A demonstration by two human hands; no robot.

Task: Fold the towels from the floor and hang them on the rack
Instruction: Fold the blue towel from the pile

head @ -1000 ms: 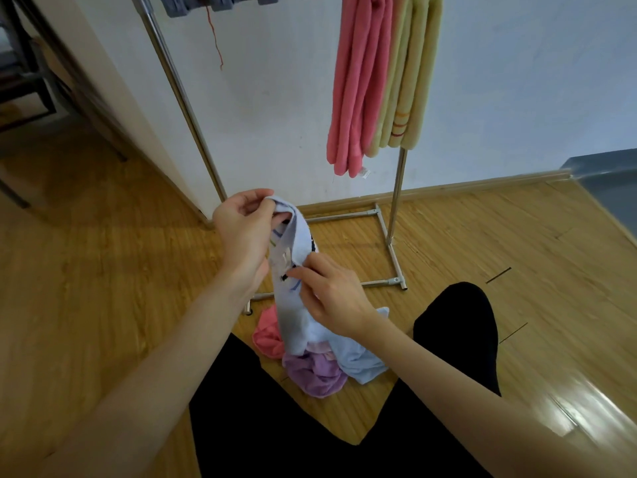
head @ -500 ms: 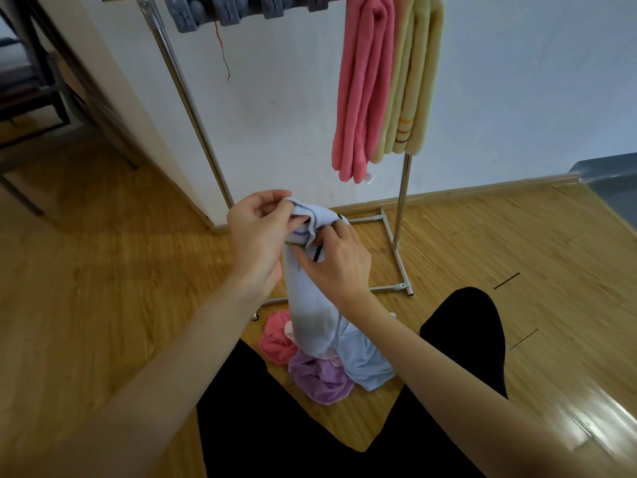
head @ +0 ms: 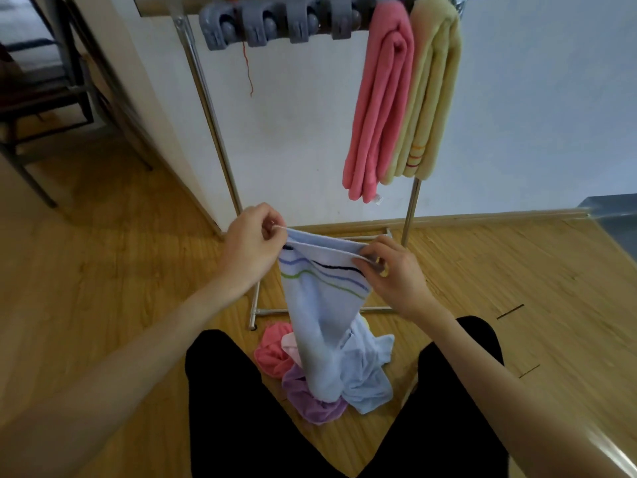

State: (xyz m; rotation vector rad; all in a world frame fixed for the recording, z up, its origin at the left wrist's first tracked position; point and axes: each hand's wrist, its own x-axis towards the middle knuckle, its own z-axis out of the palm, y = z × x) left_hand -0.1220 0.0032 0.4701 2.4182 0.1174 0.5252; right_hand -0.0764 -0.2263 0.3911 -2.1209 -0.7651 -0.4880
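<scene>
A pale blue towel with dark, blue and green stripes hangs between my hands, its lower end trailing into the pile on the floor. My left hand pinches its upper left corner. My right hand pinches the upper right corner. The top edge is stretched between them. Below lie a pink towel, a purple towel and a light blue towel, all crumpled. The metal rack stands behind, holding a folded pink towel and a folded yellow towel.
Several grey clips sit on the rack's top bar. My black-trousered knees flank the pile on the wooden floor. A white wall stands behind the rack, and dark furniture legs are at the far left.
My hands have moved apart along the towel's top edge, spreading it wide so the stripes show. The view has tilted up, bringing the rack's top bar and clips into sight.
</scene>
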